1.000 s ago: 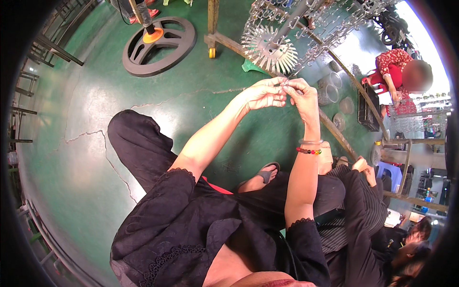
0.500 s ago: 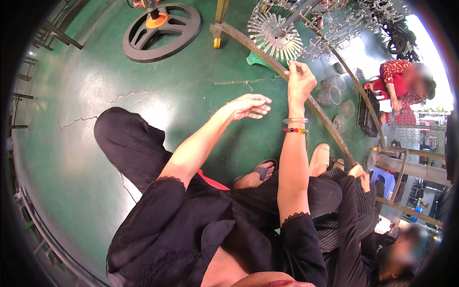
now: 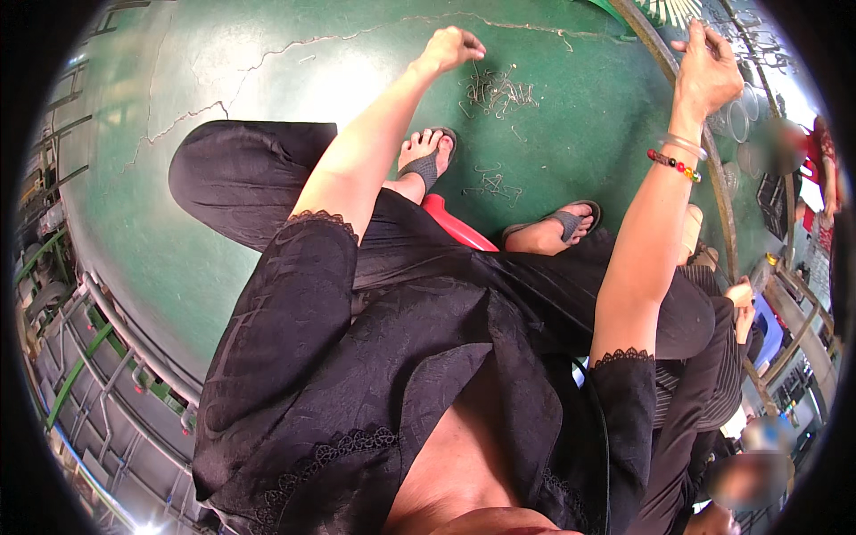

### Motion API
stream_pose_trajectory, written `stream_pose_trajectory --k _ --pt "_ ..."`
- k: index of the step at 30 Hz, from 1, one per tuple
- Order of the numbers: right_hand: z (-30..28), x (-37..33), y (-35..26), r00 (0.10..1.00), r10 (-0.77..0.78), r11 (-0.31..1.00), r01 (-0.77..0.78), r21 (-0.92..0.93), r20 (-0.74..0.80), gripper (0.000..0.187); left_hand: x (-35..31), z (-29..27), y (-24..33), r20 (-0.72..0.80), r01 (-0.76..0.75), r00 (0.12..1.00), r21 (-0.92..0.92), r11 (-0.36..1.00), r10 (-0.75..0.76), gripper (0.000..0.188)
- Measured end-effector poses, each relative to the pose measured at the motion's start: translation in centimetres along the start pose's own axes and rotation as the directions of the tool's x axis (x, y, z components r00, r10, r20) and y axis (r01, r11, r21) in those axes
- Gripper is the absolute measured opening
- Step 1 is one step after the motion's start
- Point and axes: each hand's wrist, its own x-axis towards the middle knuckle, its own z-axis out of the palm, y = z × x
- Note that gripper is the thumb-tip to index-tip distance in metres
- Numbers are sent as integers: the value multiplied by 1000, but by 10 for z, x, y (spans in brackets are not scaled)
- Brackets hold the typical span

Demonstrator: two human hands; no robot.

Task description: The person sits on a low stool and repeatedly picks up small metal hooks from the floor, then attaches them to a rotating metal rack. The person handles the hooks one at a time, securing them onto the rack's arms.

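Observation:
My left hand (image 3: 453, 50) is raised over the green floor with its fingers bent together. Beside its fingertips lies a loose pile of thin bent metal hooks (image 3: 501, 93) on the floor; what the fingers hold, if anything, is too small to make out. Up at the right, my right hand (image 3: 711, 78) has its fingers curled and its thumb near the index finger, just below a fan of pale metal strips (image 3: 667, 9) cut off by the upper edge. Anything between those fingers cannot be made out. A bracelet of coloured beads (image 3: 675, 165) circles the right wrist.
A smaller cluster of hooks (image 3: 493, 186) lies between my sandalled feet. A rusty metal bar (image 3: 720, 196) runs down past my right arm. Under me shows a red seat edge (image 3: 456, 228). Another person's hand (image 3: 740, 294) rests near the bar. Metal racks (image 3: 116, 357) stand at left.
The view has tipped downward, bringing the hook pile into sight. My hands have moved well apart. The left hand's outstretched fingers have bent together; the right stays close to the metal strips.

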Motion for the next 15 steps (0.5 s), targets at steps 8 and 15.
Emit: stream_pose_trajectory --k 8,15 --pt "-16 -13 -8 995 -84 996 84 7 -58 15 6 51 10 -89 -229 966 123 966 241 24" --pt "-7 -15 -21 994 100 926 -108 361 40 6 3 80 53 -56 -9 998 418 909 35 25"
